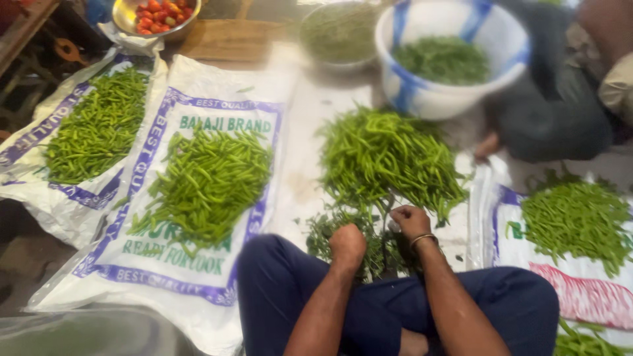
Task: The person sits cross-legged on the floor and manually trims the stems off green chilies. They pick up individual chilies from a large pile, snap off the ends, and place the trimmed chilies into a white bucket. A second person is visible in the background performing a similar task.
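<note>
On the floor in front of the seated person, white printed sacks are spread flat, and the biggest one (217, 86) lies to the left with a loose heap of green chillies (208, 181) on its middle. Further left a second sack (39, 198) carries another chilli heap (99, 125), and at the right edge a third sack (580, 296) holds a heap of short green pieces (577, 221). Straight ahead, on a pale sheet (300, 178), lies the central pile of long green chillies (389, 158), the one nearest the hands. Behind it stands a white tub with blue stripes (422, 92) with greens inside, next to a round bowl (339, 33) of fine green stuff, and a metal bowl of red tomatoes (155, 16) sits at the top left. Another person in dark clothes (560, 112) crouches at the top right. The person's own legs, in dark blue trousers (290, 296), are crossed at the bottom. Between the knees and the central pile is a small dark heap of stalks (330, 231). The left hand (347, 245) rests over that heap, curled into a loose fist with fingers pressed together. The right hand (410, 221), a thin bangle (422, 239) on its wrist, is at the near edge of the central pile, fingers curled together; what they pinch cannot be told through the blur.
</note>
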